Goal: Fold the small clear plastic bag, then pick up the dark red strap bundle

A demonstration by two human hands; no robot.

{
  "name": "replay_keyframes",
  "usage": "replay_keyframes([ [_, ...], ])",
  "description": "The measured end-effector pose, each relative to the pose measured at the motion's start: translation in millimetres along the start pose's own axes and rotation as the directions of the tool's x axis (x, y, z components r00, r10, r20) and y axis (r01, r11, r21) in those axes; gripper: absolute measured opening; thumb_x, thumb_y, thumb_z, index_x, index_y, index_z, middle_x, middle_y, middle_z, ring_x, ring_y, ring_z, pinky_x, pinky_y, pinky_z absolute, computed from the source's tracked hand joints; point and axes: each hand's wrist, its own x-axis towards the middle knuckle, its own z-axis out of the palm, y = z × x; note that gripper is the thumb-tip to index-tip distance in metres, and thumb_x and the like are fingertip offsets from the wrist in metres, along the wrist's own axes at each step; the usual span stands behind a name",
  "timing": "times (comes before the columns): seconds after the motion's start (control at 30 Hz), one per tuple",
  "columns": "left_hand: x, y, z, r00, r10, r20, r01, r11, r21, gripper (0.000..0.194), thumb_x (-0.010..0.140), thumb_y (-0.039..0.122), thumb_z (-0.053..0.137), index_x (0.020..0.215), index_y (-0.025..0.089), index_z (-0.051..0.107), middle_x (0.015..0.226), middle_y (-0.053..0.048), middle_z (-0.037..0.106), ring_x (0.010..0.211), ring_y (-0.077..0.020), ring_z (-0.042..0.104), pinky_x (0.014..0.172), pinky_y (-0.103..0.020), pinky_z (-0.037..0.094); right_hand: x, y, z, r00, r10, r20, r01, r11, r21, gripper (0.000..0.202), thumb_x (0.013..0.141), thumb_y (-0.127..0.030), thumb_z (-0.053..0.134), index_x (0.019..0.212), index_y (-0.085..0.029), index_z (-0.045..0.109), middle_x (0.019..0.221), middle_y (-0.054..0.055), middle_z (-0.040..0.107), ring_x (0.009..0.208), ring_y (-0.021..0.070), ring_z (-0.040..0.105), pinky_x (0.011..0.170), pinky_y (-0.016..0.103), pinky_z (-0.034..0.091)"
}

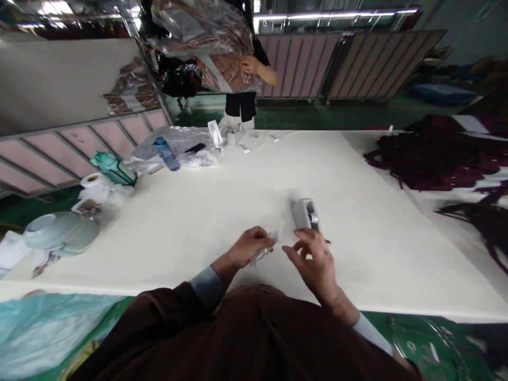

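My left hand (253, 246) is closed on a small clear plastic piece (261, 255), whose crumpled edges stick out above and below the fingers. Just to its right, my right hand (311, 259) is raised over the white table (222, 206), thumb and index finger apart with a gap between them. Nothing can be made out between those fingers. A grey-white tape dispenser (306, 213) stands directly beyond my right hand, partly covered by its fingertips.
A blue bottle (166, 154), a green bottle (114, 168) and a grey-green container (61, 233) stand at the left. Dark red garments (440, 153) lie at the right. Across the table a person holds plastic-wrapped brown garments (226, 58).
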Motion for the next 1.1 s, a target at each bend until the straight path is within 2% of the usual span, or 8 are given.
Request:
replay_keyframes([
  [0.17,-4,2,4.7,0.998,-0.058,-0.028,0.055,0.996,-0.077,0.032,0.057,0.030,0.076,0.071,0.015,0.052,0.060,0.001,0.058,0.052,-0.0109,0.053,0.052,-0.022,0.038,19,22,6,0.962,0.183,0.202,-0.217,0.963,0.158,0.066,0.069,-0.043,0.071,0.126,-0.024,0.044,0.123,0.011,0.049,0.064,0.0115,0.059,0.051,0.026,0.049],
  [0.3,-13,7,8.1,0.998,0.052,-0.040,-0.051,0.998,0.028,0.034,0.056,0.025,0.077,0.079,0.015,0.055,0.071,0.001,0.060,0.059,-0.0106,0.056,0.055,-0.022,0.041,32,32,22,0.921,0.204,0.332,-0.302,0.913,0.275,0.034,0.075,-0.043,0.063,0.097,-0.018,0.062,0.083,0.003,0.061,0.058,0.0098,0.053,0.054,0.024,0.046],
  [0.4,-20,8,8.7,0.992,0.108,-0.070,-0.106,0.994,0.022,0.036,0.061,0.033,0.076,0.085,0.015,0.056,0.081,0.000,0.060,0.062,-0.0105,0.057,0.055,-0.022,0.043,39,30,31,0.874,0.307,0.378,-0.440,0.830,0.343,0.027,0.076,-0.043,0.059,0.072,-0.017,0.059,0.054,-0.003,0.052,0.047,0.0084,0.044,0.045,0.021,0.036],
  [0.63,-34,-5,-1.0,0.958,0.141,-0.248,-0.170,0.980,-0.100,0.041,0.065,0.048,0.074,0.081,0.017,0.051,0.074,0.001,0.060,0.058,-0.0118,0.058,0.052,-0.023,0.042,46,21,55,0.806,0.332,0.491,-0.578,0.622,0.528,0.027,0.074,-0.042,0.059,0.067,-0.017,0.052,0.052,-0.005,0.048,0.047,0.0070,0.040,0.044,0.020,0.031],
  [0.83,-54,3,-32.7,0.906,0.149,-0.395,-0.219,0.966,-0.139,0.037,0.073,0.046,0.068,0.092,0.015,0.058,0.096,-0.007,0.063,0.073,-0.0142,0.059,0.063,-0.024,0.045,61,14,89,0.784,0.319,0.533,-0.588,0.660,0.468,0.031,0.072,-0.046,0.061,0.067,-0.017,0.052,0.052,-0.004,0.049,0.047,0.0078,0.042,0.044,0.020,0.031],
  [0.93,-63,9,-53.5,0.944,0.062,-0.324,-0.110,0.985,-0.131,0.046,0.070,0.045,0.071,0.103,0.016,0.057,0.095,-0.007,0.063,0.071,-0.0145,0.060,0.061,-0.025,0.045,71,4,115,0.755,0.273,0.596,-0.573,0.715,0.400,0.033,0.071,-0.049,0.061,0.068,-0.016,0.053,0.050,-0.003,0.049,0.046,0.0085,0.043,0.043,0.020,0.032],
  [1.03,-66,5,-82.7,0.966,-0.016,-0.259,-0.021,0.990,-0.140,0.044,0.066,0.042,0.073,0.098,0.014,0.061,0.085,-0.005,0.063,0.061,-0.0111,0.057,0.055,-0.023,0.044,77,-6,150,0.737,0.277,0.616,-0.581,0.727,0.367,0.037,0.070,-0.052,0.061,0.070,-0.016,0.054,0.051,-0.003,0.048,0.046,0.0089,0.043,0.043,0.021,0.034],
  [1.1,-64,-1,-111.0,0.939,-0.019,-0.344,-0.060,0.974,-0.217,0.040,0.065,0.040,0.072,0.094,0.014,0.061,0.081,-0.004,0.062,0.057,-0.0094,0.054,0.051,-0.022,0.042,78,-10,179,0.736,0.314,0.599,-0.599,0.715,0.362,0.046,0.069,-0.056,0.061,0.089,-0.016,0.057,0.063,0.000,0.056,0.052,0.0115,0.050,0.045,0.022,0.038],
])
